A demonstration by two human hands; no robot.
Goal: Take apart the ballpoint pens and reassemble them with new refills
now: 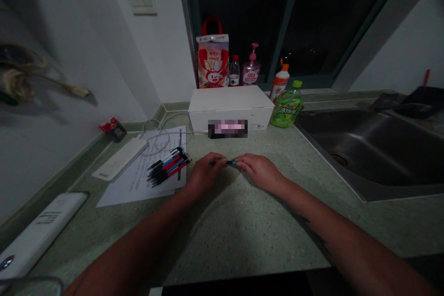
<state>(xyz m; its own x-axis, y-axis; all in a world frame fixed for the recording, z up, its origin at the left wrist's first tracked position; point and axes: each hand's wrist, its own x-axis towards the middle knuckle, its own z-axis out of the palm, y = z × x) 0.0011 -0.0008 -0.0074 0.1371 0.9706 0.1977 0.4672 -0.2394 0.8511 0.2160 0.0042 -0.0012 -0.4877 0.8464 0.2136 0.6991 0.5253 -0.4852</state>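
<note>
Over the middle of the counter, my left hand (207,171) and my right hand (258,169) grip the two ends of one pen (231,162). Only its short middle shows, dark on the left and blue on the right; the fingers hide the rest. Both hands are closed in a pinch. To the left of my left hand, a pile of pens (168,166) in black, red, blue and white lies on printed paper sheets (138,187).
A white box (229,101) stands at the back, with a pixelated device before it. A green drink bottle (287,106) is beside it, left of the steel sink (374,148). A white power bank (121,158), a cable and a long white appliance (45,233) lie at left.
</note>
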